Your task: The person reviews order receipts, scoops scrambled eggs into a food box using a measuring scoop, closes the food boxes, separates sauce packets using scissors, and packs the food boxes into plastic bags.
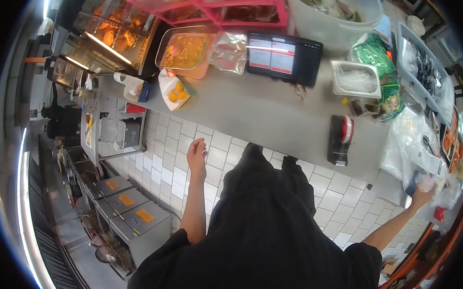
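My left hand [196, 157] hangs over the tiled floor in front of the counter, its fingers loosely curled with a gap between them and nothing visible in them. Far to the right, my right hand [421, 198] reaches to the counter's end, its fingers on a clear plastic bag [425, 182]; the fingertips are partly hidden. Around it lie more clear plastic bags [410, 139] and a small red item [439, 213]. A black and red device [340, 140] stands on the counter between my hands.
On the steel counter [228, 103] are a tablet [284, 59], a glass tray of orange food [184, 48], a paper box with round fried pieces [175, 93] and a metal container [356, 78]. A heated display case [112, 36] stands at left. Fryers with grey lids [128, 204] are lower left.
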Demonstrator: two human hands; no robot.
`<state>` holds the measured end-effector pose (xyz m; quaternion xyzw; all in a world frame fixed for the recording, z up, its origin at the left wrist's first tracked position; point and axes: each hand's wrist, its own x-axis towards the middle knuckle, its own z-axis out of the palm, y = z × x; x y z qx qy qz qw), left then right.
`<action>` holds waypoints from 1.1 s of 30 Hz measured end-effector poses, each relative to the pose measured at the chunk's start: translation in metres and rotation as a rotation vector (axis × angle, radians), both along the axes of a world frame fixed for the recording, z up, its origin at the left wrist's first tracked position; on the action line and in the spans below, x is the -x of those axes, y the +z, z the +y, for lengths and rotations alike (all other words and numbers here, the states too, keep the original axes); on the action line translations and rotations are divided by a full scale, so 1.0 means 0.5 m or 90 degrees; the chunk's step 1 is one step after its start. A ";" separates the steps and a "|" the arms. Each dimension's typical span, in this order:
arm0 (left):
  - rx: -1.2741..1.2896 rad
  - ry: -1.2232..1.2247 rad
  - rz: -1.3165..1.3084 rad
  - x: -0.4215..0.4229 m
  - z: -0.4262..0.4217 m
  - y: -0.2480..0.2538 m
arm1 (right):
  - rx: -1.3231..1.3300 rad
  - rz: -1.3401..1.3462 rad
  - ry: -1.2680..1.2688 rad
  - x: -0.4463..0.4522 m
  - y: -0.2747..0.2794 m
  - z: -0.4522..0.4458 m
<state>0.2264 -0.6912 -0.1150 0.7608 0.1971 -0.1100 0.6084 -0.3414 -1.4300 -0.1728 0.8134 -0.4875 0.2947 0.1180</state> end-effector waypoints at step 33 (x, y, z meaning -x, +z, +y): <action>-0.106 0.027 -0.114 -0.672 0.468 -0.121 | -0.654 0.024 0.647 -1.535 0.049 1.297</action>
